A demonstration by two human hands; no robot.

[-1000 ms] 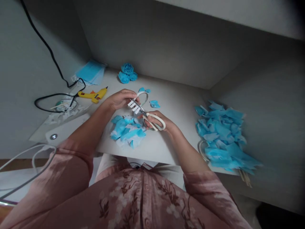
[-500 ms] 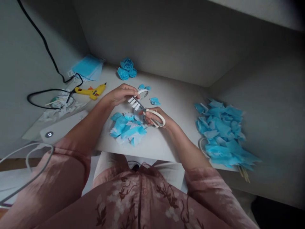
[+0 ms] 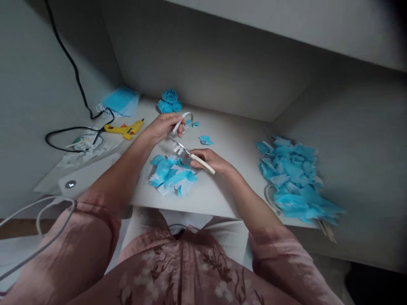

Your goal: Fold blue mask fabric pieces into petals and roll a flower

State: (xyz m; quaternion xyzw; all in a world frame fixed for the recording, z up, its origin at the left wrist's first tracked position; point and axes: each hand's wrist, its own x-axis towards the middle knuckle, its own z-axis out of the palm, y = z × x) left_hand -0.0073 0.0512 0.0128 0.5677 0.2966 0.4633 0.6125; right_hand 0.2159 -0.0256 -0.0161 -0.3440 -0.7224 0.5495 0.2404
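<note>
My left hand (image 3: 165,127) pinches a narrow white strip (image 3: 178,124) that curls over into a loop to the right. Around the white handles of a pair of scissors (image 3: 202,163) my right hand (image 3: 208,160) is closed. Their blades point up and left, the tip just below my left fingers. Several short white pieces (image 3: 178,149) show under the blades; whether they hang from the scissors or are falling I cannot tell. Below both hands lies a heap of blue and white petal-like pieces (image 3: 173,176) on the white table (image 3: 219,192).
Blue rosettes (image 3: 169,101) stand at the back, with loose blue pieces (image 3: 205,140) nearer. To the left are a yellow glue gun (image 3: 125,129), blue face masks (image 3: 120,100), a black cable (image 3: 71,63) and a white device (image 3: 85,176). Blue material on sticks (image 3: 292,173) lies right.
The scissors have moved down and away from the strip, their handles now closer together. The white pieces are lower, apart from the strip. My left hand still holds the strip.
</note>
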